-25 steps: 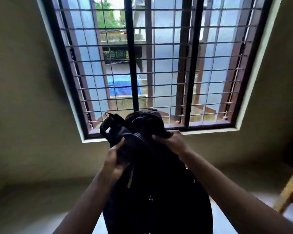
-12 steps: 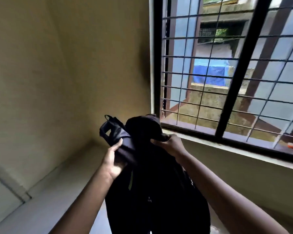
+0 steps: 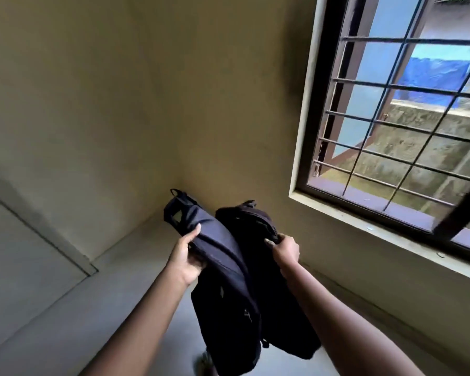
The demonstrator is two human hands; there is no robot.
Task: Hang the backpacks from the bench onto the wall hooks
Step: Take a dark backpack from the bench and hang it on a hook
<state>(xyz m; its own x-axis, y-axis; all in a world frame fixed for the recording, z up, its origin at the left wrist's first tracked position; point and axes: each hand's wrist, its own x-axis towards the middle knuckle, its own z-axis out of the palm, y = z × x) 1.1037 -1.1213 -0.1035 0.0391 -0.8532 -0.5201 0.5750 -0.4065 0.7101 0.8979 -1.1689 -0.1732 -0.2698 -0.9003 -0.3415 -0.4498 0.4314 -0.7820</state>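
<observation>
"Head cam: where's the backpack (image 3: pixel 255 294)?"
"Held up between both hands. Left hand (image 3: pixel 186 256) grips the padded part on its side, thumb on top. Right hand (image 3: pixel 285 249) curls round the top edge (a handle, prob.)."
"Hung yet?"
"No. No hooks or bench in shot, just wall (image 3: pixel 147 104) ahead of the left hand and window (image 3: pixel 391 131) beyond the right. Mid-carry, I'd say; hanging's all to do, other bags unknown."

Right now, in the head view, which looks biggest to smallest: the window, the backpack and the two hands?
1. The window, though the picture's edge cuts it off.
2. The black backpack.
3. The left hand and the right hand: they look about alike, so I will not rank them.
</observation>
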